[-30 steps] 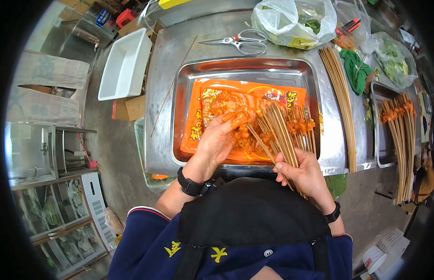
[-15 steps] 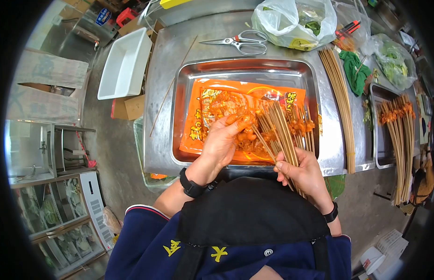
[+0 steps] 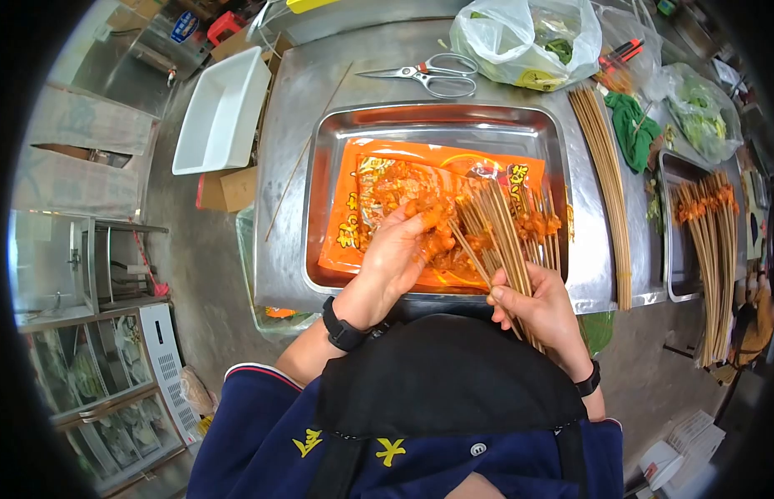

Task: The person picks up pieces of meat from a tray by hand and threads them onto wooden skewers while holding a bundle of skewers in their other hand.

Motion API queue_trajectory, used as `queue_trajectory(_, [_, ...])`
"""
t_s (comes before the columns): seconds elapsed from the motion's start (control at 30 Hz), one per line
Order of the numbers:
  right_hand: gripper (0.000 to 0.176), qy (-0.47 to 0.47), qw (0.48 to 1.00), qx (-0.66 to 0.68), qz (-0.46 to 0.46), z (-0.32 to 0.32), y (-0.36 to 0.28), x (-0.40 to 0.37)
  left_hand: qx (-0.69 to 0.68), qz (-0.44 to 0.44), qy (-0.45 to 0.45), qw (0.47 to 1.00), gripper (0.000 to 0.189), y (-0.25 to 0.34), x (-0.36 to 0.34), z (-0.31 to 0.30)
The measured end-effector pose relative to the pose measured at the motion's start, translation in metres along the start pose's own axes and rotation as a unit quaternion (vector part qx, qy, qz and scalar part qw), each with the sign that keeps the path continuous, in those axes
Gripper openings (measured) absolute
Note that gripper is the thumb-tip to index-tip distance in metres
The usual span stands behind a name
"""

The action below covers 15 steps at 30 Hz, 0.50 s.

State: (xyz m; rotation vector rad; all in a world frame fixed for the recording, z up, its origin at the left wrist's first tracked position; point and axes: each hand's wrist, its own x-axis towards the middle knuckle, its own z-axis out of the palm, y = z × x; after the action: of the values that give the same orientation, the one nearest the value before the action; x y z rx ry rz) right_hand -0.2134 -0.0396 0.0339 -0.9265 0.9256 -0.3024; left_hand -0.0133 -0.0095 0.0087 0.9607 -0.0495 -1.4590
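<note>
My right hand [image 3: 532,303] is wrapped round a bundle of thin wooden skewers [image 3: 505,229]. One skewer in it angles away toward my left hand [image 3: 397,254]. The left fingers pinch a piece of orange, sauce-coated meat [image 3: 434,223] near that skewer's tip; the exact contact is hidden. Below both hands lies an orange printed food bag [image 3: 341,241], inside a steel tray [image 3: 320,150]. More coated meat pieces and several loaded skewers [image 3: 543,224] rest on the bag's right side.
Scissors [image 3: 424,75] and a lone skewer [image 3: 308,154] lie on the steel table. To the right are bare skewers [image 3: 607,200], a green cloth [image 3: 632,129] and a second tray [image 3: 671,249] with loaded skewers. A vegetable bag [image 3: 524,41] stands behind; a white bin [image 3: 220,112] is left.
My left fingers have shifted slightly on the meat, which shows more below them. My right hand and the skewer bundle stay almost in place.
</note>
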Motion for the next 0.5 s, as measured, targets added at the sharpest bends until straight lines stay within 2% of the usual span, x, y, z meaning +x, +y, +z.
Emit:
queue_trajectory(0.03, [0.011,0.000,1.000,0.000,0.000,0.000,0.000,0.000,0.000,0.000,0.000,1.000,0.016,0.000,0.001,-0.004])
queue_trajectory(0.1, [0.011,-0.001,1.000,0.003,0.004,0.000,0.000,0.001,0.066,-0.007,-0.107,0.992,0.018,0.000,0.006,-0.015])
queue_trajectory(0.13, [0.011,-0.002,1.000,0.002,0.005,0.000,-0.001,0.000,0.066,-0.006,-0.106,0.992,0.018,-0.001,0.005,-0.013])
queue_trajectory(0.2, [0.011,0.011,1.000,0.000,0.015,0.002,-0.003,0.000,0.062,-0.007,-0.045,0.997,0.017,-0.005,0.003,-0.007])
queue_trajectory(0.3, [0.011,0.015,1.000,-0.003,0.013,0.001,-0.001,-0.001,0.098,0.022,-0.057,0.993,0.019,0.001,0.002,-0.006])
queue_trajectory(0.5, [0.012,0.004,1.000,0.004,0.002,0.000,0.000,-0.001,0.086,0.050,-0.054,0.994,0.027,0.005,-0.001,-0.003])
